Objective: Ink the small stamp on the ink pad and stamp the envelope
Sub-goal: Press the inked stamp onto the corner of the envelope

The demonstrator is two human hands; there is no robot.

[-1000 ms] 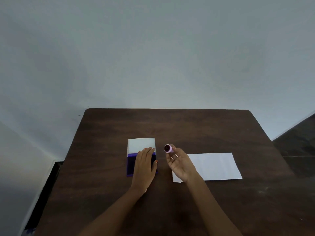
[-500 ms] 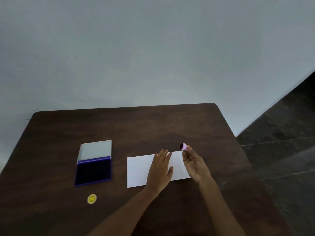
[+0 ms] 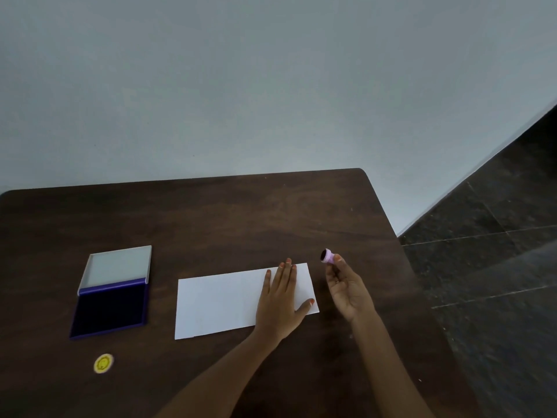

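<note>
Nearest the camera, a yellow round sticker lies on the dark wooden surface, its print too small to read. Just beyond, the left hand lies flat, fingers spread, on the right end of the white envelope, which shows no writing. The right hand is beside the envelope's right edge, pinching the small pink stamp in its fingertips, dark face turned left. Far left, the ink pad lies open, lid back.

L hand flat on envelope, R hand pinching stamp.
</note>
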